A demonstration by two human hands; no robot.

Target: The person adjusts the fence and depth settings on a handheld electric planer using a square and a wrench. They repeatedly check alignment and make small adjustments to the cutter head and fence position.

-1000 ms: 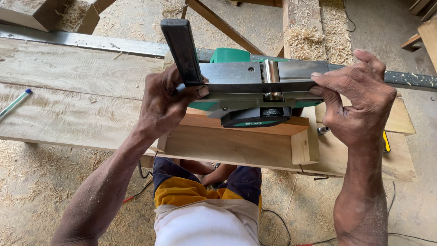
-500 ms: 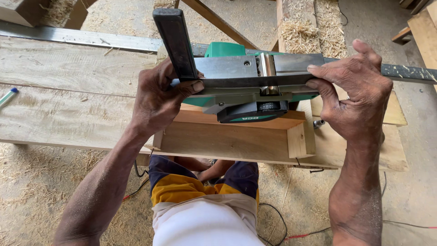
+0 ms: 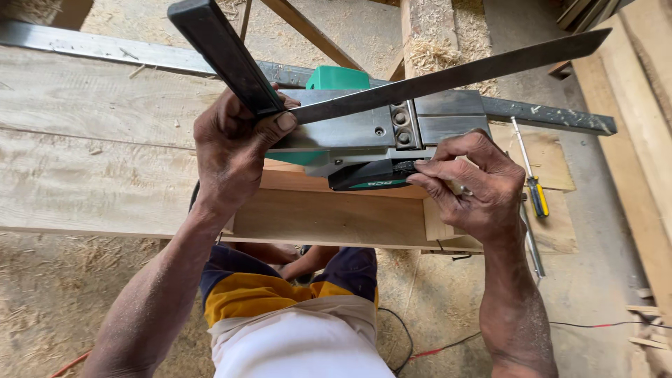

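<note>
A green electric planer point(image 3: 364, 136) lies upside down on a small wooden box point(image 3: 329, 213), its grey metal sole facing up. My left hand point(image 3: 234, 143) grips the black stock of a try square point(image 3: 220, 59). The square's steel blade point(image 3: 448, 73) slants up to the right across the planer sole. My right hand point(image 3: 472, 185) rests on the planer's near right side, its fingertips pinching at the black housing beside the cutter slot.
A wide pale plank point(image 3: 91, 140) forms the bench top, with a long grey metal straightedge point(image 3: 546, 115) along its far edge. A yellow-handled screwdriver point(image 3: 535, 192) lies at the right. Planks point(image 3: 630, 105) are stacked at the right. Sawdust and cables point(image 3: 434, 346) cover the floor.
My left hand has tilted the try square so that its blade swings up across the sole. My right hand has left the planer's far right end and come down to the near side housing.
</note>
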